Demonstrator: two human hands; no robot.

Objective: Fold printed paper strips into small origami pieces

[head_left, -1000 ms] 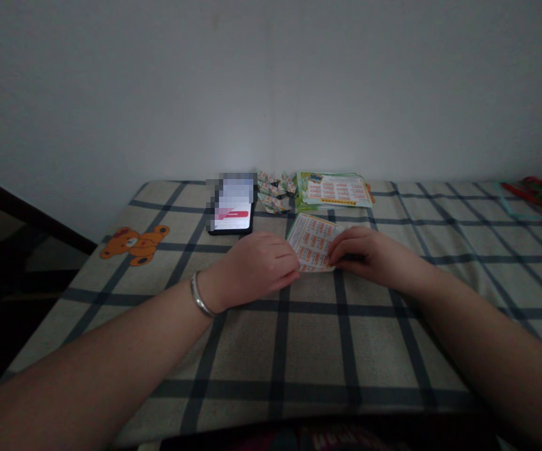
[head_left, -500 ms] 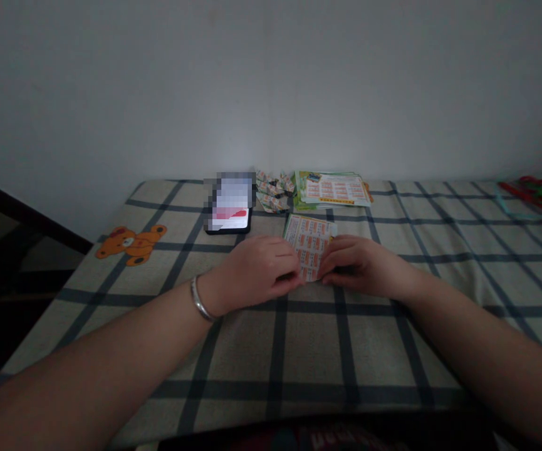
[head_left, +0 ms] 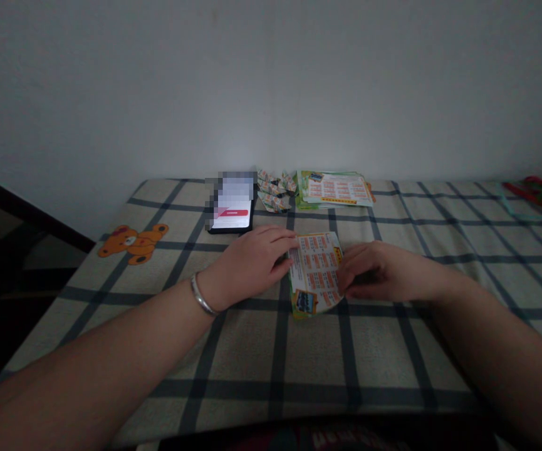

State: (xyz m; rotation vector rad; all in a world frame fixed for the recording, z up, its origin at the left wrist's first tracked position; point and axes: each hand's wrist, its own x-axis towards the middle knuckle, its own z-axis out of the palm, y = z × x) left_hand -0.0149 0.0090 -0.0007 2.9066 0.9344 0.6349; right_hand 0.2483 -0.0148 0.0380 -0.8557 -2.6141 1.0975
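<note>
A printed paper sheet (head_left: pixel 318 266) lies between my hands, white with an orange grid, a small picture at its near left corner and green edges. Its near right part looks rounded, as if bent. My left hand (head_left: pixel 256 260), with a silver bangle (head_left: pixel 202 294) at the wrist, pinches the sheet's left edge with thumb and fingertips. At the right edge, the curled fingers of my right hand (head_left: pixel 376 272) grip the paper; their tips are partly hidden. Farther back rests a stack of similar sheets (head_left: pixel 339 186), with several folded paper pieces (head_left: pixel 273 191) to its left.
A phone (head_left: pixel 231 216) with a lit screen lies left of the folded pieces. A bear-shaped flat figure (head_left: pixel 132 243) is on the left of the checked tablecloth (head_left: pixel 233 357). Red and green stringy items (head_left: pixel 541 197) are at the far right. A wall (head_left: pixel 271 88) stands behind.
The sheet has come nearer and opened out, so its near picture corner and green edge now show. My right hand has shifted slightly right; my left hand has barely moved.
</note>
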